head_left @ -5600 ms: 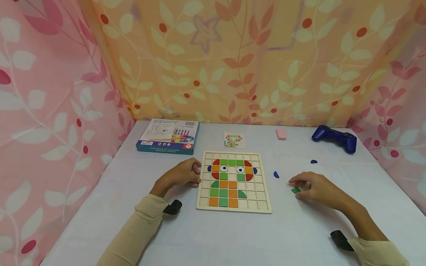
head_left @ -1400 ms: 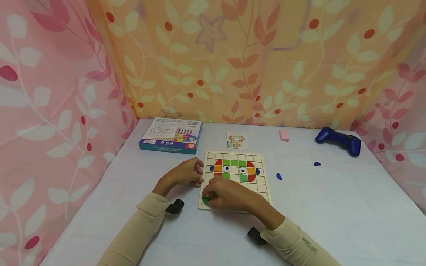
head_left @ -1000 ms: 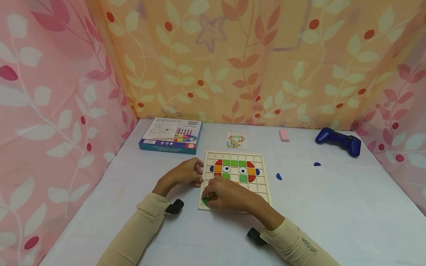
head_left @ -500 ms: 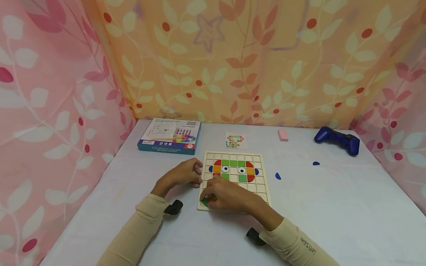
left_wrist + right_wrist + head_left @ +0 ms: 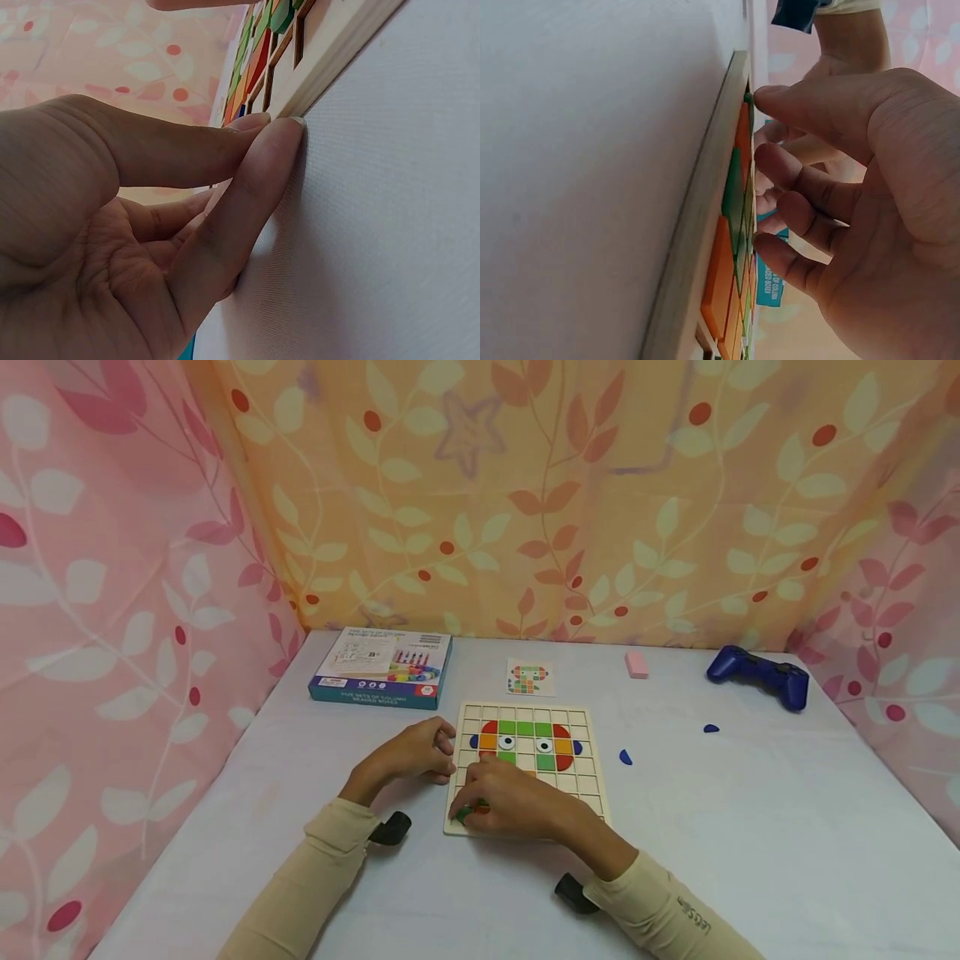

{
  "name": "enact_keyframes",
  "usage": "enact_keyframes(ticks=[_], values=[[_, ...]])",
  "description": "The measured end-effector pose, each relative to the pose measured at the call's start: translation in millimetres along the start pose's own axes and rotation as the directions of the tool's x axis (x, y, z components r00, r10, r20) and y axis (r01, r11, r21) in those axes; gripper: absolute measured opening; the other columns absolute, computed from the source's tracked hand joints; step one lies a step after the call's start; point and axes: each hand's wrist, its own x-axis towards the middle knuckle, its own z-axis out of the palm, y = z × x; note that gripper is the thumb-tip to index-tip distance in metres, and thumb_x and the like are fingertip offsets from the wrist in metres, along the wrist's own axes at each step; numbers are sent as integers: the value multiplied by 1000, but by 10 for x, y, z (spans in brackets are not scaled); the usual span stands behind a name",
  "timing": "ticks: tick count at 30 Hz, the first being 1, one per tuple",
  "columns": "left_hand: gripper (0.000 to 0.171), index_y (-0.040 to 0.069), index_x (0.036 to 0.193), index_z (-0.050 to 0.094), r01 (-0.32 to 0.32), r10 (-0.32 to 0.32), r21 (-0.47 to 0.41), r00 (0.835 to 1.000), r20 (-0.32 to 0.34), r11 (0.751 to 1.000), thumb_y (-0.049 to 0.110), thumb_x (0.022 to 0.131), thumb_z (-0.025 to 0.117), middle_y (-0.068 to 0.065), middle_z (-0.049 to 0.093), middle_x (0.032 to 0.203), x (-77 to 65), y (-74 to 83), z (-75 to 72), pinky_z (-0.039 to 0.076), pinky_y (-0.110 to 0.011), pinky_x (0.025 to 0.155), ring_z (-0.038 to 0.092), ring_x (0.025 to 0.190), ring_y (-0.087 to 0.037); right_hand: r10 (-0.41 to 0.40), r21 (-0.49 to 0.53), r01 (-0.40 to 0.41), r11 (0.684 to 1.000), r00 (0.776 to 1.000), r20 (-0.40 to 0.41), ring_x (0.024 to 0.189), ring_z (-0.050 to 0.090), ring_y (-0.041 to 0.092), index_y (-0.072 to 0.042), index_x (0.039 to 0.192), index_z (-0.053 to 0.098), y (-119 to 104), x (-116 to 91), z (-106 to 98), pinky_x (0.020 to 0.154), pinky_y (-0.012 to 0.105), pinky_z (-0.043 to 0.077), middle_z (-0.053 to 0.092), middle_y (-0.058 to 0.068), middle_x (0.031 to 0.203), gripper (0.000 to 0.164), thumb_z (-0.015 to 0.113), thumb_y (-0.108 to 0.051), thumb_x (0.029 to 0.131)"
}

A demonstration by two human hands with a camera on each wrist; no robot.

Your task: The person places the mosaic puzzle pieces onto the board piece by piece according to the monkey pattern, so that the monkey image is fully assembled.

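A light wooden grid board (image 5: 587,785) lies on the table, bearing coloured tiles in a face-like pattern with two eye discs (image 5: 507,742). My right hand (image 5: 513,797) reaches over its lower left corner, thumb and forefinger pinching a small green tile (image 5: 463,815) at the bottom row. In the right wrist view the thumb tip meets that green tile (image 5: 748,98) beside an orange tile (image 5: 742,135). My left hand (image 5: 412,752) grips the board's left edge; in the left wrist view, the thumb and finger tips lie at its wooden rim (image 5: 315,82). The right hand hides several lower tiles.
Two blue half-round pieces (image 5: 626,757) lie right of the board. Behind it are a small pattern card (image 5: 531,677), a pink block (image 5: 637,665) and a blue game controller (image 5: 757,677). A flat toy box (image 5: 381,668) sits at the back left, before patterned curtains.
My right hand has carried the green tile from right of the board to its lower left corner. Over the last second it has barely shifted there. My left hand stays at the left edge.
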Motion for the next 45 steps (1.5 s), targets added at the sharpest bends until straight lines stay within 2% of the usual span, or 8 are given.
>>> enact_keyframes(ticks=[6, 11, 17, 21, 30, 36, 40, 45], values=[[57, -2, 142, 50, 5, -5, 9, 1000, 0, 1000, 0, 91, 74, -16, 61, 118, 3, -5, 0, 64, -29, 78, 67, 84, -20, 58, 73, -57, 996, 998, -21, 102, 53, 8, -22, 119, 82, 56, -46, -111, 91, 28, 51, 69, -11, 103, 23, 74, -24, 98], [58, -1, 143, 50, 8, -8, 19, 1000, -3, 1000, 1, 91, 76, -15, 61, 118, 10, -9, -1, 63, -28, 79, 67, 86, -20, 179, 193, -167, 967, 983, -49, 115, 56, 16, -18, 124, 79, 204, -160, -323, 101, 40, 53, 72, -2, 121, 27, 72, -21, 98], [59, 0, 144, 51, 5, -5, 31, 1000, -12, 1000, 1, 91, 78, -14, 60, 117, 13, -13, 10, 63, -27, 79, 66, 88, -20, 277, 256, -233, 938, 949, -153, 99, 60, 20, -12, 127, 76, 523, -382, -617, 84, 36, 56, 70, -2, 102, 29, 73, -18, 98], [60, 0, 144, 51, 5, -4, 35, 1000, -16, 999, 2, 91, 78, -14, 60, 116, 9, -8, 8, 63, -27, 79, 66, 88, -20, 350, 265, -289, 920, 910, -222, 94, 60, 21, -10, 127, 75, 769, -579, -776, 78, 35, 56, 68, -1, 98, 31, 73, -21, 99], [59, 0, 144, 51, 8, -7, 35, 1000, -13, 999, 3, 91, 79, -14, 60, 116, 9, -11, 5, 63, -26, 78, 66, 89, -21, 510, 271, -440, 856, 803, -308, 107, 62, 28, -10, 131, 73, 1250, -1046, -1025, 86, 38, 54, 71, 7, 110, 37, 70, -31, 101], [58, 1, 143, 51, 13, -13, 23, 1000, -16, 1000, 2, 91, 78, -14, 60, 116, 15, 3, 19, 63, -26, 78, 67, 88, -21, 583, 309, -498, 810, 736, -344, 114, 62, 31, -7, 135, 70, 1535, -1396, -1092, 90, 37, 51, 71, 13, 118, 43, 71, -33, 101], [59, 1, 143, 52, 20, -19, 33, 1000, -22, 999, 2, 91, 79, -14, 60, 116, 16, 7, 24, 63, -26, 78, 67, 89, -21, 639, 355, -535, 767, 692, -337, 112, 62, 30, -7, 139, 67, 1709, -1635, -1114, 89, 31, 51, 70, 15, 122, 47, 70, -36, 102], [59, 0, 143, 51, 13, -12, 41, 1000, -21, 999, 2, 92, 78, -15, 60, 117, 13, -4, 19, 63, -27, 79, 66, 89, -21, 670, 349, -573, 742, 659, -341, 103, 60, 17, -4, 140, 66, 1906, -1899, -1098, 81, 19, 49, 70, 16, 120, 51, 71, -36, 101]])
